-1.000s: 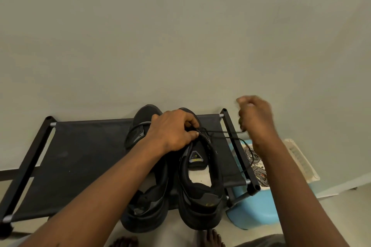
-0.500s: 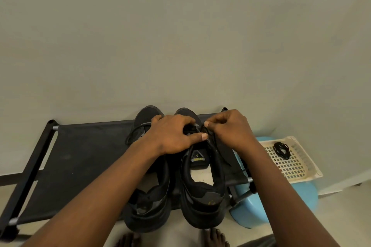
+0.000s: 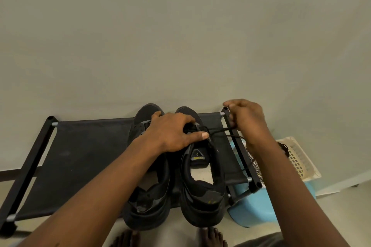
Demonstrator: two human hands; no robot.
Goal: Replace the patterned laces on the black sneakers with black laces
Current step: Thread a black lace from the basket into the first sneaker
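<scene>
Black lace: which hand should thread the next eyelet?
Right, probably. The right hand pinches the black lace, drawn taut sideways from the right sneaker; the left hand holds its front, steadying it.

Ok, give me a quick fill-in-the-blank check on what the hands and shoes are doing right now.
1. The right hand pinches a ____ lace, pulled taut from the sneaker.
2. The left hand holds that sneaker on the rack, toe toward the ____.
3. The cream basket sits on a ____ stool.
Missing words: black; wall; blue.
</scene>
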